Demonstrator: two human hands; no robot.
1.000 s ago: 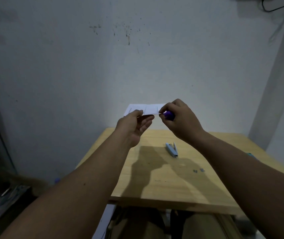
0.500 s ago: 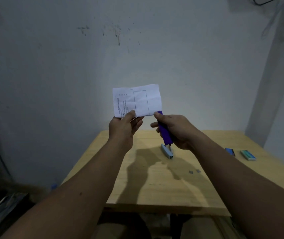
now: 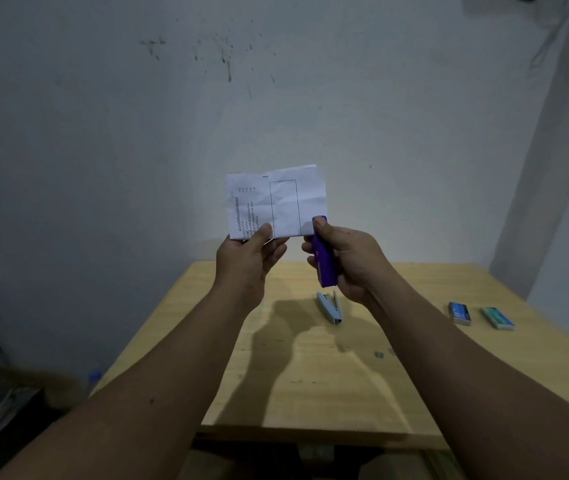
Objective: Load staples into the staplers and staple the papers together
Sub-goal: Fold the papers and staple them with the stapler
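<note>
My left hand (image 3: 252,258) pinches the lower left corner of the folded white papers (image 3: 276,202), which stand upright above the table with printed text facing me. My right hand (image 3: 345,261) grips a purple stapler (image 3: 324,261) held nearly vertical, its top end touching the papers' lower right corner. A light blue stapler (image 3: 330,306) lies open on the wooden table (image 3: 310,393) just below my right hand.
Two small staple boxes, one blue (image 3: 459,313) and one teal (image 3: 497,317), lie at the table's right side. A few loose staple bits (image 3: 380,355) sit near the middle right. A grey wall stands behind the table. Clutter lies on the floor at lower left.
The papers have turned from lying flat and edge-on to standing upright facing me. The purple stapler has swung to vertical at the papers' lower right corner. Both hands sit slightly lower.
</note>
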